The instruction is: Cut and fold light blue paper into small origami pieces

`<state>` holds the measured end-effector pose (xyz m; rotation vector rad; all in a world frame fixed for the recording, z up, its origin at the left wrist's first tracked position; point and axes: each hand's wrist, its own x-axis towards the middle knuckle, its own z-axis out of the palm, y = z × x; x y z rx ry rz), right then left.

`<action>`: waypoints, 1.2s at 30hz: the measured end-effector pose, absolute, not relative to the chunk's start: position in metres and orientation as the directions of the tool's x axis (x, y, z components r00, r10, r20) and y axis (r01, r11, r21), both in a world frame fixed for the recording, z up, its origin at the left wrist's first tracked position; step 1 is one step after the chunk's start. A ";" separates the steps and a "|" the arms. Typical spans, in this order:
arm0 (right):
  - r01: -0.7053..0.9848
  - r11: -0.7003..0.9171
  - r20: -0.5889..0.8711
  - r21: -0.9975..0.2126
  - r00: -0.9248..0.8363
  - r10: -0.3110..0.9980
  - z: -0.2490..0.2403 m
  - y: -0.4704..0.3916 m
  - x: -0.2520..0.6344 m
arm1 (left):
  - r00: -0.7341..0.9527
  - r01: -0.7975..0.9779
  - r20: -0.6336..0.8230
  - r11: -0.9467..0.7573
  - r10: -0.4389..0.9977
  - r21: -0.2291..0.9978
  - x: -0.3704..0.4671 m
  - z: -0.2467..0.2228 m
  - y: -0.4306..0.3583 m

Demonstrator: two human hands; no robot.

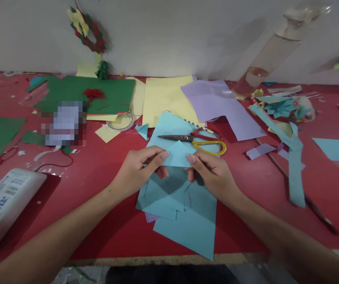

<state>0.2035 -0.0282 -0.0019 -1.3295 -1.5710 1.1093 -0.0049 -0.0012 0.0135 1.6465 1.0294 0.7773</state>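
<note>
Light-blue paper piece [179, 156], peaked above, straight-edged below, just nearer us than the scissors [190, 138] | we pinch its ends, left hand [141, 167] and right hand [215, 171] | red, paper-strewn tabletop [113, 236] around the scissors | pale wall [163, 39] beyond the scissors

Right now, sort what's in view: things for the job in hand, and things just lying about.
Seemingly in the job:
small blue paper, held between left hand and right hand
blue sheets beneath
scissors on those sheets

Apparently just lying about:
clear bottle
red yarn
tape roll
purple sheet
</note>
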 end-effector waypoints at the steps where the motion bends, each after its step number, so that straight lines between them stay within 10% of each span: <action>1: 0.307 0.072 0.029 -0.949 -0.144 0.989 -0.002 -0.028 0.204 | 0.431 0.256 0.008 -0.131 0.902 0.958 -0.005 0.013 -0.001; 36: 0.235 0.072 0.028 -0.969 -0.183 0.983 0.000 -0.029 0.204 | 0.449 0.218 0.021 -0.132 0.893 0.967 -0.004 0.012 -0.002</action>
